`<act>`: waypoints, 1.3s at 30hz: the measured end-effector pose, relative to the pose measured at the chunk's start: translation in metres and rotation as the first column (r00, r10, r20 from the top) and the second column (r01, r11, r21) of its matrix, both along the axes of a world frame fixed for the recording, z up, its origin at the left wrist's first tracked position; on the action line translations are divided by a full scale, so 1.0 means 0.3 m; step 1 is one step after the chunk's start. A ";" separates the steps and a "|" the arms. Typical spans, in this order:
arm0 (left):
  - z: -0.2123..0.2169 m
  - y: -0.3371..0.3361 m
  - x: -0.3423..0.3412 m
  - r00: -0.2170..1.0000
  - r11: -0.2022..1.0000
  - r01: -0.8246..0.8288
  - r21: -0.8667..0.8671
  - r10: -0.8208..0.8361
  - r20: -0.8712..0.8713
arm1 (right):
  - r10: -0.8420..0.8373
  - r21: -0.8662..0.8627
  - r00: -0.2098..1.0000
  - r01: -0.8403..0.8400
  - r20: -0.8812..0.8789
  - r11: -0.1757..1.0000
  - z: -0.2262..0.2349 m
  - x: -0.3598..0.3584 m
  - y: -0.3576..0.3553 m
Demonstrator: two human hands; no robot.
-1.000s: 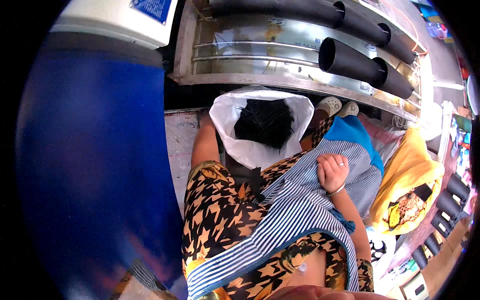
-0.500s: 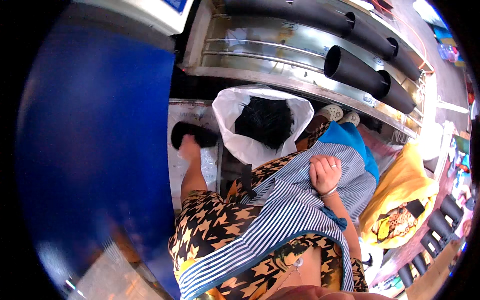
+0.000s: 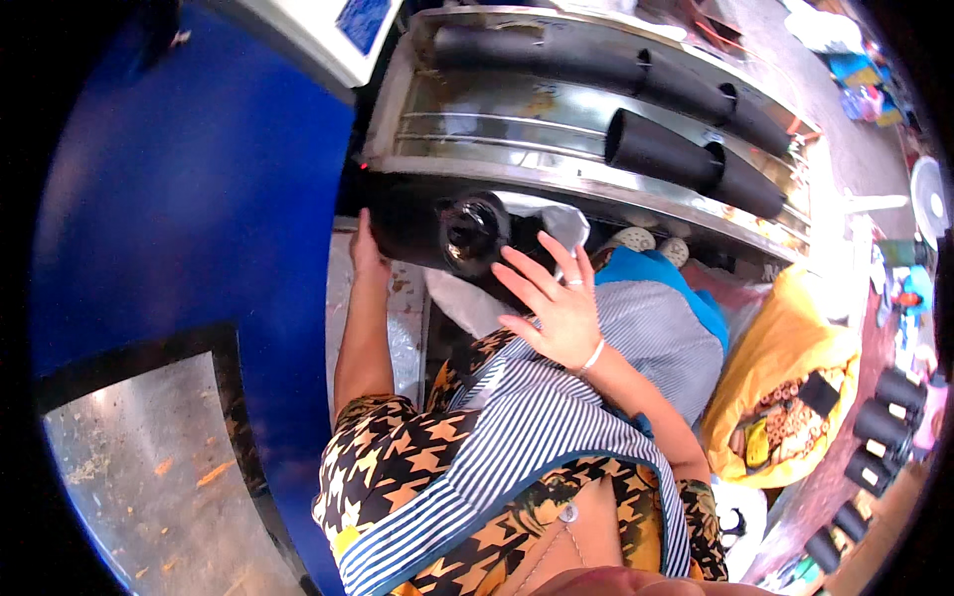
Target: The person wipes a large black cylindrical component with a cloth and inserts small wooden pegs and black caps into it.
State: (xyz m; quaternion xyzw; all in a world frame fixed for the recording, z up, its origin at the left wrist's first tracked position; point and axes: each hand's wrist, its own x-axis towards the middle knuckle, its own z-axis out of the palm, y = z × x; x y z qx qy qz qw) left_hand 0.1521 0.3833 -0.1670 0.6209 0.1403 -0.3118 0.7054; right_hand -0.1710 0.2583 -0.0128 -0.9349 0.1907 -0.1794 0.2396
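A black cylinder (image 3: 402, 223) with a glossy ringed end lies sideways over the white sack (image 3: 459, 300). My left hand (image 3: 370, 250) grips it at its left end, the fingers partly hidden behind it. My right hand (image 3: 558, 313) is spread open beside the glossy end, its fingertips close to the rim; whether they touch it I cannot tell. Black material in the sack is largely covered by the cylinder and my right hand. A striped apron (image 3: 556, 427) lies over my lap.
Beyond the sack stands a metal rack (image 3: 477, 129) bearing several black tubes (image 3: 661, 149). A blue panel (image 3: 199, 199) rises on my left. To my right sits a yellow bag (image 3: 780, 338) of small ring-shaped pieces. More black cylinders (image 3: 884, 422) stand farther right.
My right hand has risen from my lap and opened toward the sack. In my left hand, a fuzzy black bundle has given way to the black cylinder, now over the sack.
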 end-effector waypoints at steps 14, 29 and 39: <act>-0.206 -0.257 -0.355 0.752 0.830 0.529 -0.174 -0.554 -0.357 | -0.118 -0.057 0.980 0.110 -0.162 0.992 -0.004 -0.084 0.007; -0.032 -0.404 -0.127 0.902 0.841 0.257 -0.476 -0.386 -0.196 | -0.501 -0.283 0.859 0.457 -0.108 0.843 -0.289 -0.388 -0.120; -0.043 -0.773 -0.023 0.774 0.933 0.221 0.283 -0.344 0.532 | -0.508 -0.225 0.861 0.488 -0.033 0.843 -0.284 -0.426 -0.123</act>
